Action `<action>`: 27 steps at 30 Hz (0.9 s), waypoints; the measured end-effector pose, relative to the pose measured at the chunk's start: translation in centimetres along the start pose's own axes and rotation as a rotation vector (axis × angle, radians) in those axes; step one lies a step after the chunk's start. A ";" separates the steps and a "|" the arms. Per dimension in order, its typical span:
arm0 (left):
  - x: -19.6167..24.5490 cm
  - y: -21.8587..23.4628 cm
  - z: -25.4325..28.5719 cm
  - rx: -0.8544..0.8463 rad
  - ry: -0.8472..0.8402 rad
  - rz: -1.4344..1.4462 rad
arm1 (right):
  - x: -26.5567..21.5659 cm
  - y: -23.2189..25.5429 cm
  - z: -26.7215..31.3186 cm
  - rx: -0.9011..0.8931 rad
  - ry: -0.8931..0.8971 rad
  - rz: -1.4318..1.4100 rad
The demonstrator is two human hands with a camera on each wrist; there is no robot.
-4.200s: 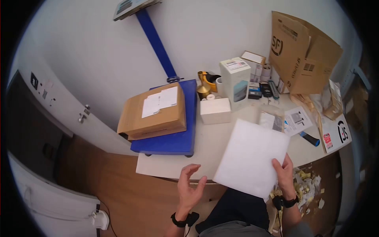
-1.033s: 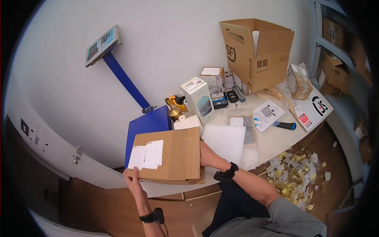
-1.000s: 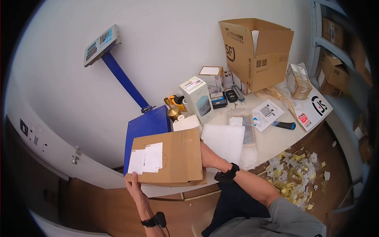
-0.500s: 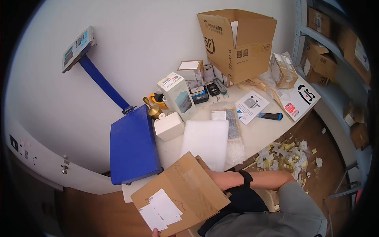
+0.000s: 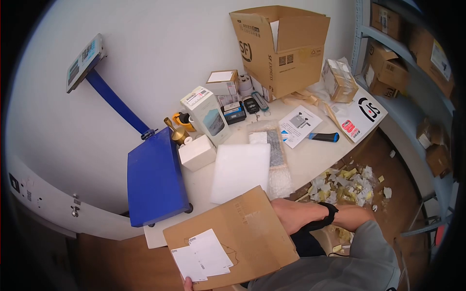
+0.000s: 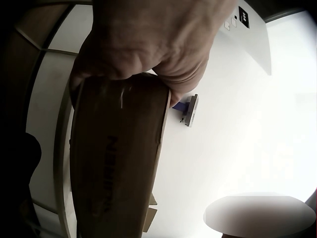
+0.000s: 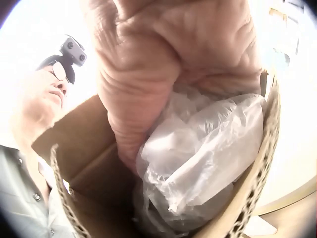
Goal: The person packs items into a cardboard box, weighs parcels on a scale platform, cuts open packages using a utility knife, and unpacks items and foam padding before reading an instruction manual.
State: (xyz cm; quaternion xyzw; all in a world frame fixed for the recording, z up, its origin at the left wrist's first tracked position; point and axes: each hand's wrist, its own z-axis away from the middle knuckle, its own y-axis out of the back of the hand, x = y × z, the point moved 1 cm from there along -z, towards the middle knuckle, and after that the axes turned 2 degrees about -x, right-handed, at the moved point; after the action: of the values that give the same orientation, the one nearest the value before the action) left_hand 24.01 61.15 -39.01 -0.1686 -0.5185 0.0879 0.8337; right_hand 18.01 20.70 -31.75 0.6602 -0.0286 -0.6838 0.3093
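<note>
A brown cardboard box [image 5: 242, 233] with white labels is held tilted at the table's front edge. My left hand [image 5: 188, 283] grips its lower left corner; in the left wrist view that hand [image 6: 153, 44] spans the box's narrow side [image 6: 119, 153], thumb and fingers on opposite faces. At the box's other end is my right hand [image 5: 291, 216], its fingers hidden in the head view. The right wrist view shows this hand [image 7: 173, 59] reaching into the open end, holding clear crinkled plastic wrapping [image 7: 198, 153] between thumb and fingers. What the plastic covers cannot be told.
On the table [image 5: 310, 165] lie a white foam sheet [image 5: 241, 172], a bubble-wrapped item [image 5: 278, 169], a white box [image 5: 197, 153] and a blue-handled tool [image 5: 324, 137]. A blue scale [image 5: 156, 182] stands left, a large open carton [image 5: 286, 58] behind. Scraps [image 5: 347, 186] litter the floor.
The foam sheet, earlier in my right hand, lies on the table. The labelled box has left the scale and come nearer my body, turned. My right hand has gone to its open end.
</note>
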 end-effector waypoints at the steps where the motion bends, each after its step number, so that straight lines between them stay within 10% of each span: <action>1: 0.3 -0.1 -0.2 -0.006 -0.010 -0.006 | -0.7 0.0 0.4 0.014 -0.011 0.000; 4: 0.2 -0.5 -1.1 -0.037 0.000 -0.001 | -0.1 -1.0 1.6 0.092 -0.039 -0.120; 6: 0.4 -0.9 -1.3 -0.056 0.032 -0.004 | 4.3 -3.9 1.1 0.263 0.416 0.301; 9: -0.4 -1.8 -1.3 -0.077 0.063 -0.022 | 5.7 -7.2 2.4 0.450 0.645 0.149; 16: 0.6 -2.6 -1.4 -0.163 -0.012 -0.063 | 3.5 -4.8 4.7 0.549 0.518 0.210; 19: 2.6 -4.3 0.0 -0.106 -0.016 -0.136 | 1.9 -2.6 6.8 0.193 0.081 0.031; 27: 3.7 -3.7 -3.4 0.005 -0.006 0.060 | 3.6 1.2 13.7 0.655 -0.047 -0.307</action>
State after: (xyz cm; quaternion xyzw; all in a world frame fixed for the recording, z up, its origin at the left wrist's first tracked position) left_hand 28.60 58.27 -35.91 -0.1818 -0.5153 0.1149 0.8296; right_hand 6.08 12.99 -32.69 0.7052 -0.1539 -0.6917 -0.0256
